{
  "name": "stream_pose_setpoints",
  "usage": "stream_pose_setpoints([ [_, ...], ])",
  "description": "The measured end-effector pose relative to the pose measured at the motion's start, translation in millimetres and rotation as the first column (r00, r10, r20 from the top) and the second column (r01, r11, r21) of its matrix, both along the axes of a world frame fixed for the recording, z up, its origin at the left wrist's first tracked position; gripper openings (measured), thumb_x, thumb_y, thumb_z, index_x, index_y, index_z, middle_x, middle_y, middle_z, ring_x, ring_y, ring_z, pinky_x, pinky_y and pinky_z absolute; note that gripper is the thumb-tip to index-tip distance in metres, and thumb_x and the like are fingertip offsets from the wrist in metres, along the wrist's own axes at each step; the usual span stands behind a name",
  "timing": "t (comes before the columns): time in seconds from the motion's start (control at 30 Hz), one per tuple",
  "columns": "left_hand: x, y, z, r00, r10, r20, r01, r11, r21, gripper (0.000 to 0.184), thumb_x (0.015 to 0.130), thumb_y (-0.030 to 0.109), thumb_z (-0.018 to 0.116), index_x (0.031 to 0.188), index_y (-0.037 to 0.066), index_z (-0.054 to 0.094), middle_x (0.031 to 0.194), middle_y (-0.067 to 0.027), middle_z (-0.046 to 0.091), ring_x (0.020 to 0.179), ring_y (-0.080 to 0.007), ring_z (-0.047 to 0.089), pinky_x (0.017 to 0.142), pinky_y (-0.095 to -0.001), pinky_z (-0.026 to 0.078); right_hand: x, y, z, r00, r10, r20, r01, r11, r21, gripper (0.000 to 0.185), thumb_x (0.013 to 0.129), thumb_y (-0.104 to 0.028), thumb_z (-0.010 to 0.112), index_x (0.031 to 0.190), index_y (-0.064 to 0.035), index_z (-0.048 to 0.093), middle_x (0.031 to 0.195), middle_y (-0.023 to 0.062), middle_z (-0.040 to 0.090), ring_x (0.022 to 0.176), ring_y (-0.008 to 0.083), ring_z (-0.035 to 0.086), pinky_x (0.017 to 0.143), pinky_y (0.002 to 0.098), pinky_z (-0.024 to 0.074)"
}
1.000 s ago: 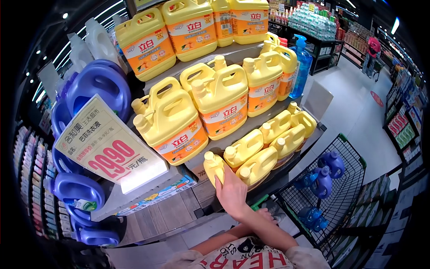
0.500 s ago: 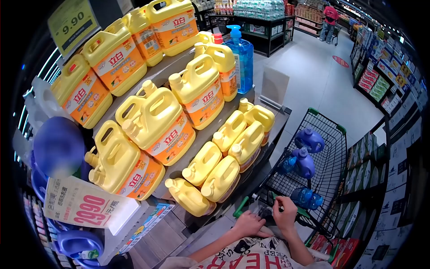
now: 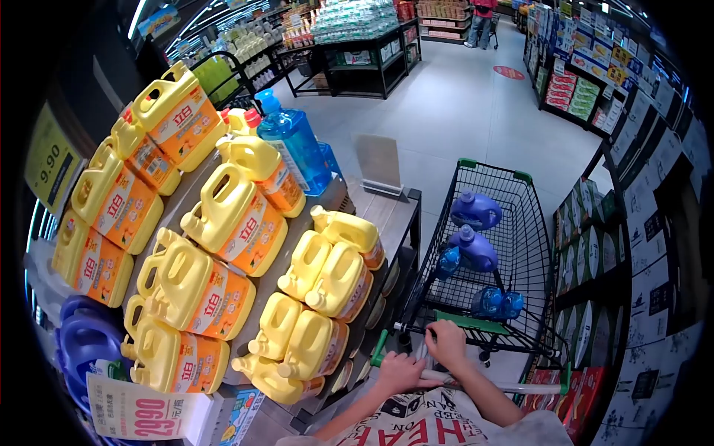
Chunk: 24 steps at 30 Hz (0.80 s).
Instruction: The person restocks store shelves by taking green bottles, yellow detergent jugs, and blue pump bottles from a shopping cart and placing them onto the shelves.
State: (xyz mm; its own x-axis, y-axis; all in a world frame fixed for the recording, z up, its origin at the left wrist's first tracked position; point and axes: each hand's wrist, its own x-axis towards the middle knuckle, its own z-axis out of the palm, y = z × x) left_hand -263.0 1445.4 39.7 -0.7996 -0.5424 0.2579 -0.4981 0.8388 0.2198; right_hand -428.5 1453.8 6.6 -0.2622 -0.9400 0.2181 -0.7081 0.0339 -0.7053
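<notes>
My left hand [image 3: 401, 372] is closed around the left part of the cart's handle [image 3: 483, 385]. Just right of it, my right hand [image 3: 446, 343] is raised above the handle with its fingers curled; whatever they may hold is too small to make out. Inside the black wire cart [image 3: 524, 256] lie purple bottles [image 3: 476, 211] and blue bottles [image 3: 488, 302]. Several small yellow jugs [image 3: 341, 282] stand on the low shelf left of the cart. The nearest yellow jug [image 3: 271, 377] leans at the front end of that row.
Larger yellow jugs [image 3: 245, 227] fill the stepped display on the left, beside a blue pump bottle [image 3: 297, 145]. A price sign [image 3: 137, 409] is at lower left. Shelving [image 3: 587, 223] lines the right side. A person [image 3: 482, 21] stands far down the aisle.
My right hand has left the small front yellow jug and moved right to the cart. The view has turned right, bringing the cart to the middle.
</notes>
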Motion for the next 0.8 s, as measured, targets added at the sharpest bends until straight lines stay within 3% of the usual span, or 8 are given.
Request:
stream_pose_setpoints([
  [0.13, -21, -15, -4, 0.998, -0.014, 0.064, 0.015, 1.0, -0.008, 0.061, 0.069, 0.074, 0.066, 0.059, 0.014, 0.06, 0.054, 0.0004, 0.054, 0.051, -0.0171, 0.056, 0.052, -0.033, 0.036, -21, -14, -2, 0.999, 0.027, 0.017, -0.028, 0.999, 0.034, 0.009, 0.078, -0.015, 0.069, 0.085, -0.0083, 0.068, 0.083, 0.01, 0.062, 0.08, 0.0311, 0.061, 0.068, 0.0435, 0.0489],
  [0.43, -75, -55, 3, 0.995, 0.011, 0.097, -0.011, 1.0, -0.004, 0.061, 0.068, 0.074, 0.066, 0.06, 0.014, 0.056, 0.055, -0.0009, 0.052, 0.054, -0.0184, 0.055, 0.054, -0.0344, 0.035, -70, -54, -6, 0.973, 0.139, -0.183, -0.133, 0.99, 0.043, 0.014, 0.082, -0.011, 0.065, 0.094, -0.0062, 0.064, 0.088, 0.0101, 0.058, 0.085, 0.0298, 0.057, 0.073, 0.0404, 0.0478],
  [0.8, -136, -116, -4, 0.995, 0.021, 0.095, -0.022, 1.0, 0.0, 0.063, 0.07, 0.075, 0.064, 0.058, 0.013, 0.056, 0.055, -0.0013, 0.054, 0.052, -0.0172, 0.054, 0.054, -0.0347, 0.034, -124, -117, -24, 0.965, 0.088, -0.248, -0.071, 0.994, 0.078, 0.015, 0.08, -0.009, 0.065, 0.094, -0.0081, 0.063, 0.088, 0.0087, 0.058, 0.087, 0.0294, 0.057, 0.075, 0.0418, 0.0467],
])
